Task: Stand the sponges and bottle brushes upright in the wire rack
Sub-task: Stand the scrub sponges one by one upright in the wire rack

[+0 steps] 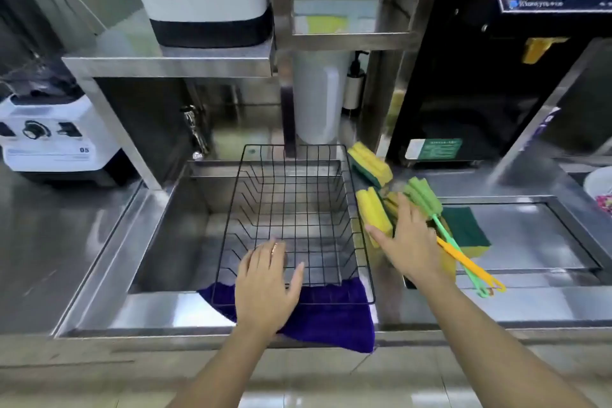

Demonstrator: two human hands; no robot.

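1. I saw the wire rack, black and with nothing in it, sitting in the steel sink with its near rim over a purple cloth that draped the sink's front edge.
2. My left hand lay flat, palm down, on the rack's near edge and the cloth; its grip was wide, fingers spread, holding nothing.
3. My right hand reached over the pile of cleaning things on the bench just right of the rack. Its fingers were extended and loosely spread, resting on or just above the pile; the grip was wide and not closed around anything.
4. A yellow-and-green sponge stood on edge just beside the rack's right rim, touching my right fingertips.
5. A second sponge of the same colours lay tilted farther back, near the rack's far right corner.
6. A third sponge, green face up, lay flat to the right of my hand, partly under the brushes.
7. The green bottle brush had its foam head by my fingers and its handle running toward me to the right; an orange brush handle lay alongside it, its head hidden by my hand.
8. A white blender base sat on the bench at far left.
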